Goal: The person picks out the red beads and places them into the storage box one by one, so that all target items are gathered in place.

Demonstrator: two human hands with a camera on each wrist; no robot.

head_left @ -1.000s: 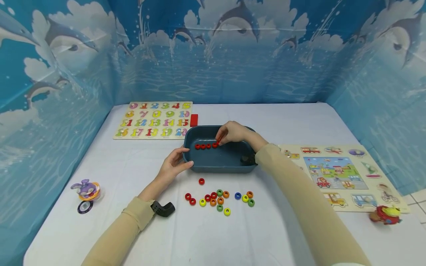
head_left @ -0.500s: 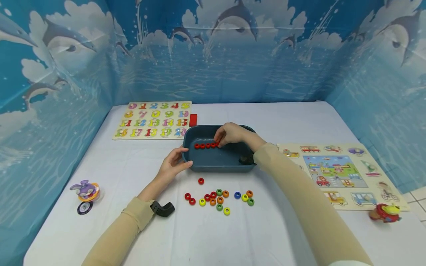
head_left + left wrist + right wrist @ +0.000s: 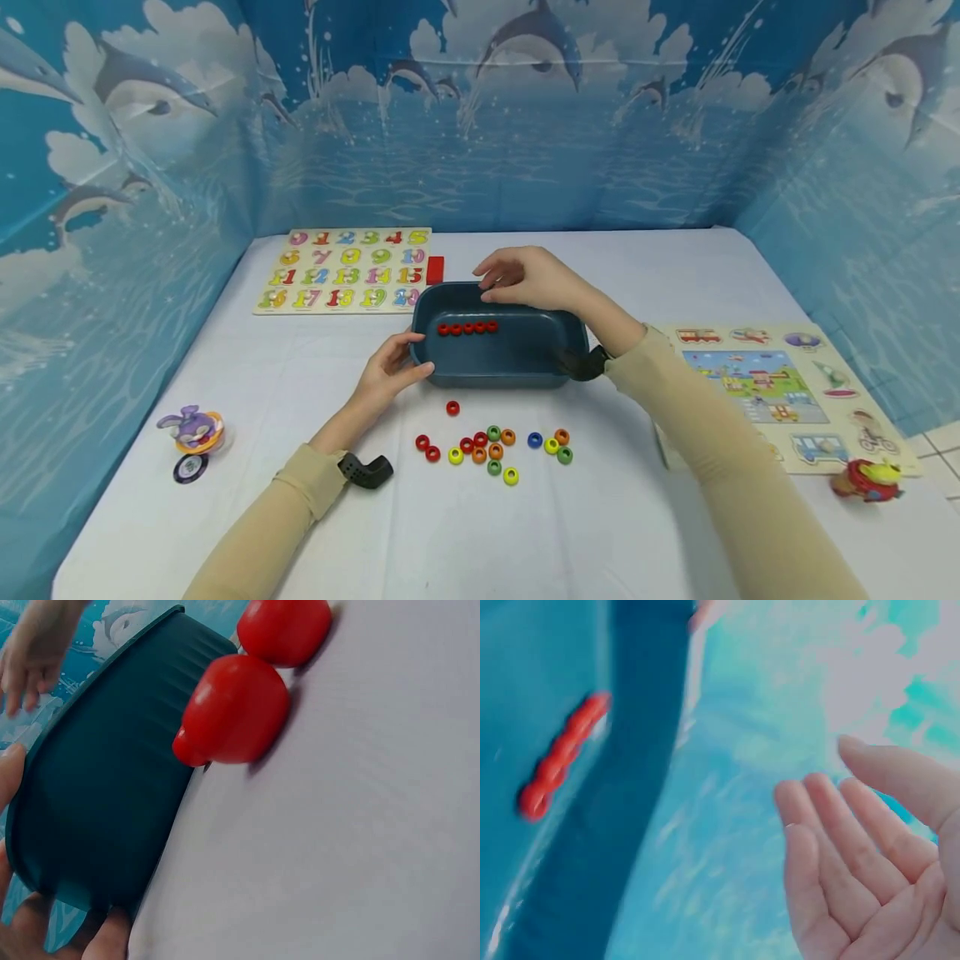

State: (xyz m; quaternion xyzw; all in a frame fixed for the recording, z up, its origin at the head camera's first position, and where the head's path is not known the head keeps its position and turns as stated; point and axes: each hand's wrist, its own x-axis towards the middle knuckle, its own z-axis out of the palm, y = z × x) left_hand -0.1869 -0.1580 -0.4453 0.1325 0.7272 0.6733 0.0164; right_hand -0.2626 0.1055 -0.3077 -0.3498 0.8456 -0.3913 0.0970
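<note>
A dark blue rectangular basin (image 3: 517,354) stands mid-table. Along its inner floor runs a row of several red beads (image 3: 468,328), also visible as a red row (image 3: 564,754) in the right wrist view. My left hand (image 3: 390,367) grips the basin's left end, with thumb and fingers spread around its corner. My right hand (image 3: 536,279) hovers over the far rim, fingers loosely extended; its palm (image 3: 885,892) holds nothing in the right wrist view. In front of the basin lie a single red bead (image 3: 453,408) and a scattered group of red, yellow, green, orange and blue beads (image 3: 479,455).
A number puzzle board (image 3: 345,271) lies back left beside a red block (image 3: 436,270). To the right is a vehicle puzzle board (image 3: 825,417) with a red and yellow toy (image 3: 867,481) at its front corner. A purple rabbit toy (image 3: 193,427) stands at the left.
My right hand has released a red bead at the right end of the row, then risen up and back with its fingers opening. My left hand has stayed on the basin.
</note>
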